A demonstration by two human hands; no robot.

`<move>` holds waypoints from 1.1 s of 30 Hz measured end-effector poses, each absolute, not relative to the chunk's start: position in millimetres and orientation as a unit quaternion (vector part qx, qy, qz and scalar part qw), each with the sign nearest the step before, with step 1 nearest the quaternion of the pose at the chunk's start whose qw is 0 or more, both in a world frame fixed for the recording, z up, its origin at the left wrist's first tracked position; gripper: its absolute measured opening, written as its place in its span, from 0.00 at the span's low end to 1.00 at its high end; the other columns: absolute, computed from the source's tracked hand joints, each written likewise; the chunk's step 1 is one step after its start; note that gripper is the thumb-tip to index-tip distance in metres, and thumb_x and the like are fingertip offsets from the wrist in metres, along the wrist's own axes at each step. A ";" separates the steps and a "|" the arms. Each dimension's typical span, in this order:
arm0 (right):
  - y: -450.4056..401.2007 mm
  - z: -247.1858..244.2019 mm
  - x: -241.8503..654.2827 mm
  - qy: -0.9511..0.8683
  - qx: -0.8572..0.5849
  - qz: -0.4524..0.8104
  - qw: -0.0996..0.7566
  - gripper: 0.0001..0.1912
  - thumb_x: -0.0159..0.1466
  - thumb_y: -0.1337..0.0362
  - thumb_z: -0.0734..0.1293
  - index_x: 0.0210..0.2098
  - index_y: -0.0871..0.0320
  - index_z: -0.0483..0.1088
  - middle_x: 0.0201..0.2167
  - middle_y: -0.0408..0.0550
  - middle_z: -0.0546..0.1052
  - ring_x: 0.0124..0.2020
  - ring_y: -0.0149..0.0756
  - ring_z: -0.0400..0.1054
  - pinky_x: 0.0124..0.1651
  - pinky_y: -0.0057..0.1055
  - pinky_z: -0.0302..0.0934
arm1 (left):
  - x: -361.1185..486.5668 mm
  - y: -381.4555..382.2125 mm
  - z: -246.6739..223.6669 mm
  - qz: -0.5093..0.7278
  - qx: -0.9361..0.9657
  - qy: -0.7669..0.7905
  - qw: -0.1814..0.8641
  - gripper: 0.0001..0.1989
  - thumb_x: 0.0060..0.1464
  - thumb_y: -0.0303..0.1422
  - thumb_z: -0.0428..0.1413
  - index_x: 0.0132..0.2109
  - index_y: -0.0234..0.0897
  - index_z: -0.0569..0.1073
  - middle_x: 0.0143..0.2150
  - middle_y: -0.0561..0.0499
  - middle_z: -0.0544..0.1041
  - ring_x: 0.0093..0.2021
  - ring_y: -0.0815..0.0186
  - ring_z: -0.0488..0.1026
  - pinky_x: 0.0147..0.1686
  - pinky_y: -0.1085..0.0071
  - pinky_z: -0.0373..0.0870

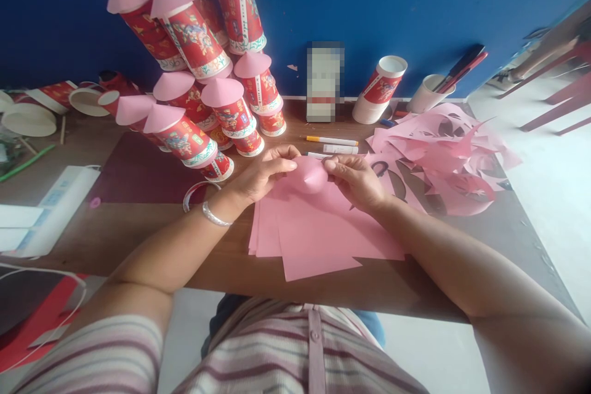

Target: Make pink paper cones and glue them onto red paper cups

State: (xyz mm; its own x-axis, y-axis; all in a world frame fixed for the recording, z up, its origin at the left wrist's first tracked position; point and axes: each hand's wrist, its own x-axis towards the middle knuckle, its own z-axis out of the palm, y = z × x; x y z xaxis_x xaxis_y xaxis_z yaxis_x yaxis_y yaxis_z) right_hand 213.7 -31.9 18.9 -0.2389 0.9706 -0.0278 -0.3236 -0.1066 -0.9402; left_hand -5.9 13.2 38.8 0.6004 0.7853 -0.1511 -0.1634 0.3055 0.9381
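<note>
By the left hand [266, 173] and the right hand [359, 180], both nearly closed, a pink paper cone [312, 180] is pinched at opposite sides of its rim. It is held over the far part of the pink sheets [318, 240], between the hands, neither clearly nearer; its tip is pointed roughly toward the wearer. Beyond the sheets to the left, cone-topped red cups [196, 40] are grouped; to their right, pink scraps [455, 181] are heaped.

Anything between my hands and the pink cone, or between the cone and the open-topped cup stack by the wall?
Nothing visible separates the left hand or right hand from the pink cone; both pinch its edge. Toward the cup stack, markers lie flat on the table.
</note>
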 end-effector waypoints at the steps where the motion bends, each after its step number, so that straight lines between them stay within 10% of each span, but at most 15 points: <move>1: -31.2 17.0 214.0 -0.445 -0.362 0.646 0.504 0.23 0.57 0.44 0.79 0.23 0.56 0.77 0.24 0.42 0.74 0.29 0.33 0.66 0.39 0.34 0.63 | -5.6 13.1 39.7 0.321 0.494 0.315 0.744 0.11 0.47 0.36 0.66 0.34 0.36 0.75 0.31 0.55 0.73 0.30 0.70 0.68 0.33 0.72 0.63; 33: -37.1 4.9 209.8 -0.486 -0.382 0.657 0.433 0.11 0.57 0.56 0.80 0.31 0.55 0.81 0.31 0.41 0.78 0.36 0.35 0.67 0.46 0.34 0.61 | -0.7 9.8 39.5 0.317 0.519 0.347 0.714 0.12 0.46 0.38 0.66 0.35 0.36 0.76 0.33 0.53 0.75 0.34 0.68 0.70 0.37 0.70 0.65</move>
